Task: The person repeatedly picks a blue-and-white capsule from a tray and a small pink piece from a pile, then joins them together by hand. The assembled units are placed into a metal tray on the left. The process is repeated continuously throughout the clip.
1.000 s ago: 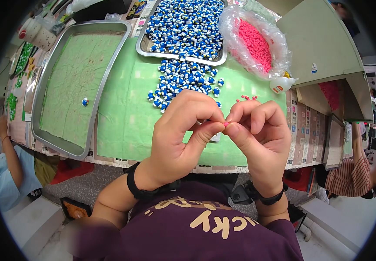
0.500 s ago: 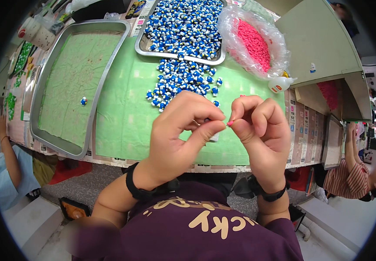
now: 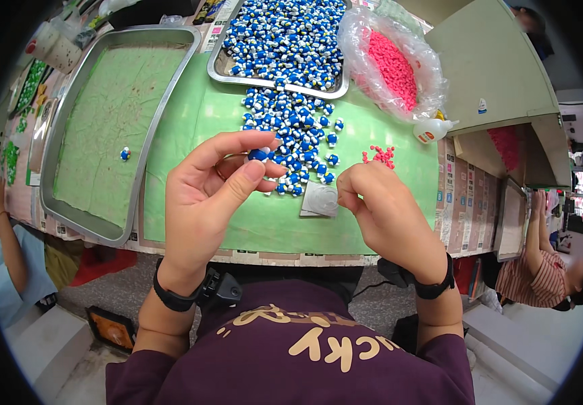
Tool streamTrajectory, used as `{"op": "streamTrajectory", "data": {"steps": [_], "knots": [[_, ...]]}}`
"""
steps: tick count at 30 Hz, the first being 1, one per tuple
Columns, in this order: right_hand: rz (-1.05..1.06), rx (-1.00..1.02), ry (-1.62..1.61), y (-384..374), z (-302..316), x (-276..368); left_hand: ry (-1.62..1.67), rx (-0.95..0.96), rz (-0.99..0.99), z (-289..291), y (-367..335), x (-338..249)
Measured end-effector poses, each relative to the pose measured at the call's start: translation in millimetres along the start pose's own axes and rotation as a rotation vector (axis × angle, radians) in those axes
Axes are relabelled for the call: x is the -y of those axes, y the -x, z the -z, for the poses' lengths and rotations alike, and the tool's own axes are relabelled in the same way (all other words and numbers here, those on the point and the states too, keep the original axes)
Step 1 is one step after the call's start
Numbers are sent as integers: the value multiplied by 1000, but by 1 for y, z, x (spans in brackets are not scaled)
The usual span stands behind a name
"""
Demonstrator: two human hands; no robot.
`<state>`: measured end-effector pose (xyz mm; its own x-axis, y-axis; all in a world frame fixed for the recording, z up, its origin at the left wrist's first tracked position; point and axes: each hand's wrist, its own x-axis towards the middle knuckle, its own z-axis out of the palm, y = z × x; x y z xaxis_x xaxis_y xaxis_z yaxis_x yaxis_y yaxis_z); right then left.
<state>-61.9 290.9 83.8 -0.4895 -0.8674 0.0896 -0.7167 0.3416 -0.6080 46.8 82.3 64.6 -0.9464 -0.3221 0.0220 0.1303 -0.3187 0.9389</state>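
Between the thumb and fingers of my left hand [image 3: 207,182] is a small blue-and-white figurine [image 3: 259,154]. My right hand [image 3: 392,216] is turned down with its fingers curled together beside a small square pad [image 3: 318,200] with a greyish-white surface. Whatever its fingertips hold is hidden. Just beyond that hand lies a small cluster of pink bits [image 3: 384,156]. A loose pile of blue-and-white figurines [image 3: 291,125] spreads over the green tabletop cover [image 3: 197,121] beyond my hands.
A metal tray [image 3: 338,93] full of figurines stands at the back. On the left, a larger tray [image 3: 158,128] holds a single figurine [image 3: 125,154]. A plastic bag [image 3: 433,81] of pink bits and a white bottle [image 3: 433,130] are at right. Other people sit at both sides.
My hands have moved apart, the left going left with the figurine. My right hand has turned down beside the pad. The pink bit earlier pinched in it no longer shows.
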Motion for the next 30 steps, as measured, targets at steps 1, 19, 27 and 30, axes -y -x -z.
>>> {"op": "streamTrajectory", "data": {"steps": [1,19,27,30], "knots": [[4,0,1,-1,0,0,14,3,-3,1,0,1],[-63,-58,-186,-2,1,2,95,51,56,-1,-3,14],[-80,-165,-349,1,3,8,254,108,142,-10,-3,18],[-37,-285,-443,0,5,16,238,128,145,-14,-4,16]]}}
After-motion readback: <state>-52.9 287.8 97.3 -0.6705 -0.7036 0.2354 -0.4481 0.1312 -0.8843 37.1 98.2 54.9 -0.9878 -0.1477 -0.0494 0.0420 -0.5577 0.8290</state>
